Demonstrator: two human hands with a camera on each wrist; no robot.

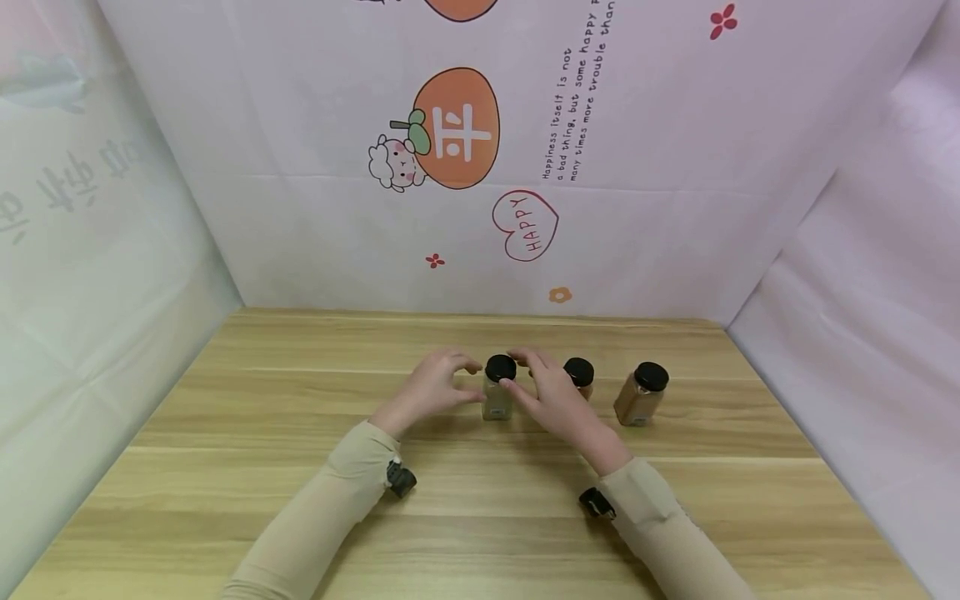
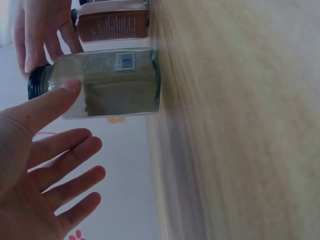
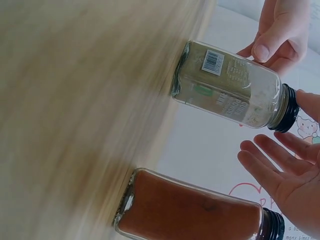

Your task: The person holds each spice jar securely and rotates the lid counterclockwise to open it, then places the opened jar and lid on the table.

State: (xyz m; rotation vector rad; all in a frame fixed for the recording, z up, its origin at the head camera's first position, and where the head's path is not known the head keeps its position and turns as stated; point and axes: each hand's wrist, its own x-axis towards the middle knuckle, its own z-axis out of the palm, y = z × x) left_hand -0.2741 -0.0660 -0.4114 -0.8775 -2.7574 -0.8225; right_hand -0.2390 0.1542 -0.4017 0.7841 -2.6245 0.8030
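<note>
My left hand (image 1: 431, 390) and right hand (image 1: 551, 393) flank the pale spice jar (image 1: 498, 390), upright on the worktop (image 1: 300, 400), left of the red-brown jar (image 1: 580, 377). Fingers spread, left thumb grazing glass. Smooth, rigid, breakable, probably light; I'd grip the flat sides below the black cap (image 1: 500, 367).

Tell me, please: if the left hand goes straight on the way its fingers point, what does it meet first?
Most likely the greenish jar: the left hand points right at it, thumb already at the glass. Depth is unclear.
</note>
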